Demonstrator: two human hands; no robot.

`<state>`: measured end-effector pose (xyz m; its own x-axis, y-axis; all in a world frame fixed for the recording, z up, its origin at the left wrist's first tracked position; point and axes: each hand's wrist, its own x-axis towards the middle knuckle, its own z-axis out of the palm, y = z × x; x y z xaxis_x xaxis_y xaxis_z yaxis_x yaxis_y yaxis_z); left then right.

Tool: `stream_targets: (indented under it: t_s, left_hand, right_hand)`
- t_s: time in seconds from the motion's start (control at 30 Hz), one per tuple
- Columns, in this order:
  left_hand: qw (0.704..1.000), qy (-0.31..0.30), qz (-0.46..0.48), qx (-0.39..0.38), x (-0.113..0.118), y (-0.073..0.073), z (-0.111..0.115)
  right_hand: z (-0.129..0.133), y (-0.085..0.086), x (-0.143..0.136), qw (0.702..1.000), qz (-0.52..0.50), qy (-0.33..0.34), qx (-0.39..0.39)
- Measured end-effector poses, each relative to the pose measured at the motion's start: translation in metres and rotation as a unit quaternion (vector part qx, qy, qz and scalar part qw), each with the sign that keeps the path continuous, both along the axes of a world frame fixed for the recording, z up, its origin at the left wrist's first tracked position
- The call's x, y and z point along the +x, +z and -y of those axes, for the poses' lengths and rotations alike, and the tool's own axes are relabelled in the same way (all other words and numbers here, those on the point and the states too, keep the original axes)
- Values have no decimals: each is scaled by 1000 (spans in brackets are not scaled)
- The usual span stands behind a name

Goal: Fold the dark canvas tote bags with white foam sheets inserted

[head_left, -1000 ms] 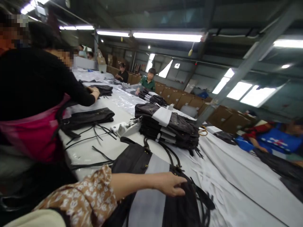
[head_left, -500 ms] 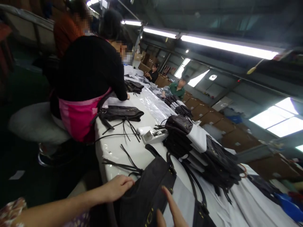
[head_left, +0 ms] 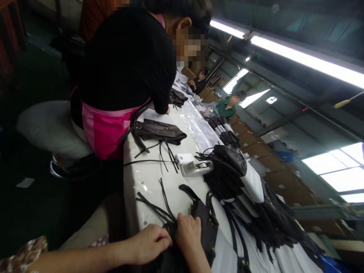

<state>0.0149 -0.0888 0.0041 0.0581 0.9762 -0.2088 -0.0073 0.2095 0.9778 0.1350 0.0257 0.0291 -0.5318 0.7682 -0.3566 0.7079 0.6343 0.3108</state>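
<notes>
A dark bag (head_left: 209, 227) with straps and a pale sheet around it lies at the near table edge. My left hand (head_left: 152, 242) is closed at the bag's left side, fingers curled on the dark material. Beside it, my right hand (head_left: 188, 232) is closed over the bag's upper part, its fingertips hidden in the dark fabric. Thin black cords (head_left: 159, 208) spread on the white table just beyond both hands.
A white tape dispenser (head_left: 196, 168) stands beyond the cords, with a stack of dark bags (head_left: 244, 185) to its right. Another dark bag (head_left: 160, 131) lies farther up the table (head_left: 136, 182). A seated person (head_left: 125, 60) in black leans in at left.
My right hand has moved from above the bag's lower part up and left onto its upper part, beside my left hand. The view has shifted, and the seated person appears larger.
</notes>
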Motion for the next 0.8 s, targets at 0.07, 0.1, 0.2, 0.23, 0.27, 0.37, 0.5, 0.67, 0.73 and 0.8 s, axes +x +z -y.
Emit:
stream_targets:
  t_s: [0.07,0.1,0.2,0.23,0.27,0.37,0.5,0.67,0.73,0.8]
  left_hand:
    - [1000,4,12,3,0,-9,-4]
    - [1000,4,23,2,0,-12,-6]
    - [997,-3,73,-31,3,-20,-14]
    - [995,-5,89,-48,4,-22,-17]
    - [993,-6,100,-61,5,-23,-20]
    - [993,9,104,-61,5,-22,-32]
    - [991,-36,126,2,11,-15,-48]
    - [963,-142,223,44,19,-19,-60]
    - [944,-200,263,21,15,-26,-56]
    - [943,-242,228,21,8,-31,-46]
  right_hand:
    - [2,-4,9,999,-40,-2,4]
    - [2,-4,13,998,-67,-10,4]
    - [-3,-1,25,973,-211,-95,-13]
    - [-6,1,30,948,-287,-134,-19]
    - [-9,4,34,915,-368,-167,-23]
    - [-14,11,44,810,-542,-224,-16]
    - [-11,16,37,773,-588,-238,-2]
    - [-12,17,20,801,-559,-213,-22]
    - [-15,16,17,816,-540,-204,-20]
    - [-16,13,13,828,-523,-199,-20]
